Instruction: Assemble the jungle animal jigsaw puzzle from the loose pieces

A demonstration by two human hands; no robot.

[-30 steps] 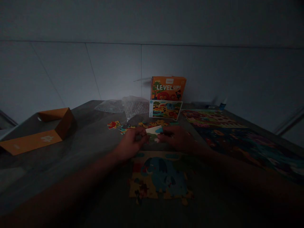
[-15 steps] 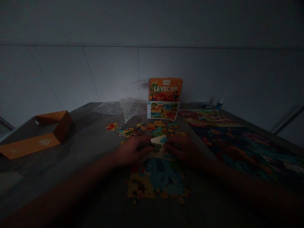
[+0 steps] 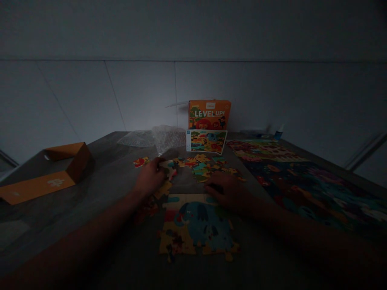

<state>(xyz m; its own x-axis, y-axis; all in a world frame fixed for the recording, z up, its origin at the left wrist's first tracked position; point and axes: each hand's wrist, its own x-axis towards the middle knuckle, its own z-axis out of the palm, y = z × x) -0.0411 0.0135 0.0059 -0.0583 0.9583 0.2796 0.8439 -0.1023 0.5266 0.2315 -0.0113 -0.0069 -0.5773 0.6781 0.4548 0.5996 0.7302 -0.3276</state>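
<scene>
The scene is very dark. A partly joined elephant puzzle point(image 3: 198, 227) lies on the grey table point(image 3: 115, 189) in front of me. My left hand point(image 3: 150, 179) reaches to the loose puzzle pieces point(image 3: 205, 167) beyond it, fingers curled over a piece point(image 3: 169, 166) at the left of the pile. My right hand point(image 3: 228, 191) rests palm down at the top right edge of the elephant puzzle, fingers on the table. Whether it holds a piece is hidden by the dim light.
An orange puzzle box point(image 3: 209, 114) stands against the wall with a picture card point(image 3: 206, 141) leaning on it. Crumpled clear plastic bags point(image 3: 160, 138) lie left of it. An open orange box lid point(image 3: 48, 171) sits far left. A finished large puzzle point(image 3: 302, 181) covers the right.
The piece both hands held has been set onto the top edge of the elephant puzzle. My left hand then moved left and forward to the loose pieces. My right hand stayed near the puzzle's edge.
</scene>
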